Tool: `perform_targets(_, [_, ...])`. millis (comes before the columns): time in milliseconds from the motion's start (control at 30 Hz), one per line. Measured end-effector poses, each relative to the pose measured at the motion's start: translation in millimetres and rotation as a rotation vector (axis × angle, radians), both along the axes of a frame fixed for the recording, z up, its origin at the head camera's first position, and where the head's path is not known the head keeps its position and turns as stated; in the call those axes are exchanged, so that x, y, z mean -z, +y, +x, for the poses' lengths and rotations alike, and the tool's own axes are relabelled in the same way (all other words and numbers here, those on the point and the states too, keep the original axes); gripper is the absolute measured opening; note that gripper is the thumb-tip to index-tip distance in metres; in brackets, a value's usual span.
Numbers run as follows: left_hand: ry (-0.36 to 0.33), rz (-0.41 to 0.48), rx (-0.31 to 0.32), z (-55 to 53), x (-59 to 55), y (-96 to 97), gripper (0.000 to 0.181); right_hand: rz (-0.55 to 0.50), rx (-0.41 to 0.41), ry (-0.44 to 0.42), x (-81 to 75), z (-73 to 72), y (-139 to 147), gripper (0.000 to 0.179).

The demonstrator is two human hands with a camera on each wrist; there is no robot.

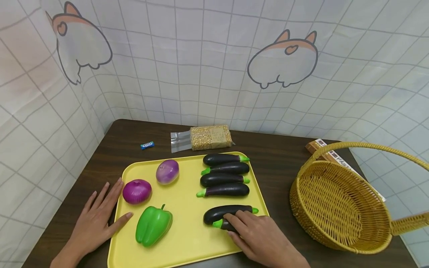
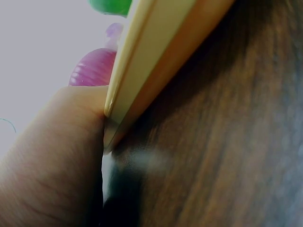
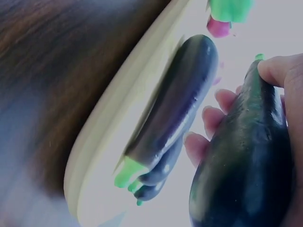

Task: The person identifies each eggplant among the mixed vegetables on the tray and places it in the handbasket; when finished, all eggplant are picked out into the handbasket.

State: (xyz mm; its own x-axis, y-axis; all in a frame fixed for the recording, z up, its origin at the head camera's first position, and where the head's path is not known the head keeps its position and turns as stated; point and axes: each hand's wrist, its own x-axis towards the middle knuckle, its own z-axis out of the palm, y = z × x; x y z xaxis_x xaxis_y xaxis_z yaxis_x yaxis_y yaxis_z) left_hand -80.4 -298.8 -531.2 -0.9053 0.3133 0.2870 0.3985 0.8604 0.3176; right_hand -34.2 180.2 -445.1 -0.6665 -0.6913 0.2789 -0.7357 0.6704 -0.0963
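My right hand (image 1: pixel 259 232) grips an eggplant (image 3: pixel 241 161) at the right front of a yellow tray (image 1: pixel 187 238), with its green cap poking out past the fingers in the head view. Just behind it lies another black eggplant (image 1: pixel 221 212), its cap to the right. Several more eggplants (image 1: pixel 224 179) form a stack of rows farther back. At the tray's left rim rests my left hand (image 1: pixel 95 221), fingers spread and fairly straight, thumb over the rim. Closest to it are a purple onion (image 1: pixel 137 191) and a green bell pepper (image 1: pixel 153 225); a paler purple vegetable (image 1: pixel 167 172) lies behind.
A yellow woven basket (image 1: pixel 296 201) with a tall handle stands right of the tray. Behind it lies a long narrow box (image 1: pixel 342 160). Along the back are a clear bag of corn kernels (image 1: pixel 204 138) and a small blue packet (image 1: pixel 147 145). Gridded cloth (image 1: pixel 207 74) hangs around the dark table.
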Motion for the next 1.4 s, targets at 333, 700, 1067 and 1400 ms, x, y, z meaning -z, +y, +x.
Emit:
perform_targets(333, [0.004, 0.016, -0.004, 0.0, -0.8, 0.1, 0.098, 0.033, 0.016, 0.093, -18.0, -5.5, 20.3, 0.033])
perform_targets(700, [0.010, 0.028, 0.007, -2.6, -1.6, -0.7, 0.098, 0.044, 0.070, 0.096, -34.5, -9.4, 41.4, 0.035])
perform_targets(1067, [0.020, 0.011, 0.001, 0.8, -1.5, -1.2, 0.097, 0.089, 0.082, 0.152, -52.7, -14.5, 62.5, 0.058])
perform_targets(1400, [0.018, 0.015, -0.001, 0.7, -0.8, 0.1, 0.097, 0.174, 0.134, 0.191, -73.5, -23.2, 87.7, 0.065])
